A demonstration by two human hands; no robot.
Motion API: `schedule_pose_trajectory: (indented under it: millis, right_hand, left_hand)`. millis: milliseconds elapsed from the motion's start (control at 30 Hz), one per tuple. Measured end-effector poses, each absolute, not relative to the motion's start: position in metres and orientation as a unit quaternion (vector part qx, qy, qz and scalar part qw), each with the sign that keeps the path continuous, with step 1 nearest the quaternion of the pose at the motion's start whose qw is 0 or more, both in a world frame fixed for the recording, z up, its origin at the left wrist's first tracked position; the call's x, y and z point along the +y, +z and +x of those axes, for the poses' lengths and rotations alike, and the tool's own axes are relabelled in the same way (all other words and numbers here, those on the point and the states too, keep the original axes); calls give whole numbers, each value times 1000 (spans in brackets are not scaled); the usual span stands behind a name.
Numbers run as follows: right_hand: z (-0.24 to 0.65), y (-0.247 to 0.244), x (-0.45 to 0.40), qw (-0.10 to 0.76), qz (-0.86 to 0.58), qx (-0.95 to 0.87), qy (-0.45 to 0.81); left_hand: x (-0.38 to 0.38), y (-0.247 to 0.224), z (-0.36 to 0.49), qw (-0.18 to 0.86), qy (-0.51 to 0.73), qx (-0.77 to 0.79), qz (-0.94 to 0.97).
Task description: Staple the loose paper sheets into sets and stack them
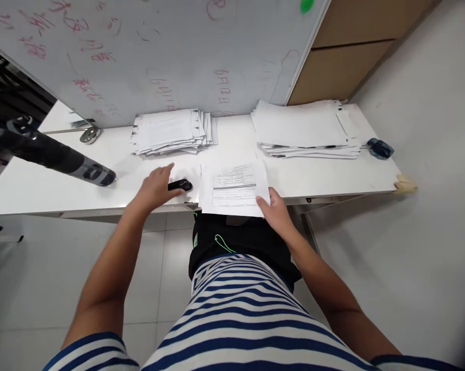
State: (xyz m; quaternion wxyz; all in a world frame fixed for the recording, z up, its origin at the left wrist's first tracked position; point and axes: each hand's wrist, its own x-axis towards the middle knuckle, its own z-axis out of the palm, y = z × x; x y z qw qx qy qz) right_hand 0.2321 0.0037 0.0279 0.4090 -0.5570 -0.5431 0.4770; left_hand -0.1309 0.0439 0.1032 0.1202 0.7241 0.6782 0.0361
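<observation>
My right hand (275, 210) grips the lower right corner of a few printed sheets of paper (236, 180), thumb on top. The sheets lie partly over the desk's front edge. To their left, a black stapler (183, 184) rests on the desk. My left hand (155, 186) is beside it with fingers stretched out, the thumb at the stapler's near side. The stapler's left end is partly hidden by that hand.
Behind are a left stack of papers (166, 131) and a larger right stack (302, 126) on the white desk (232, 136). A dark cylinder (54, 154) stands at left, near a computer mouse (90, 135). A whiteboard (178, 51) rises behind; a dark blue object (380, 148) sits at right.
</observation>
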Motion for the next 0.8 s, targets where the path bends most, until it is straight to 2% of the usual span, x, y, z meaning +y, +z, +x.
schedule_pose_trajectory:
  millis: [67,233,400,667,800]
  right_hand:
    - [229,30,5,412,-552,-530,495]
    - [220,28,3,428,-527,-513,525]
    - [206,20,-3,419,-517,-512,542]
    - [187,15,-11,393,-505,-512,573]
    - [183,14,-11,375,-497,-515,590]
  left_hand:
    - [40,76,-132,145,5,692,707]
    - [33,40,-134,120,65,725,675]
    - [31,43,-139,187,129,734,640]
    - [34,47,-142,240,119,732,626]
    - [41,63,-155,347,108,667,650]
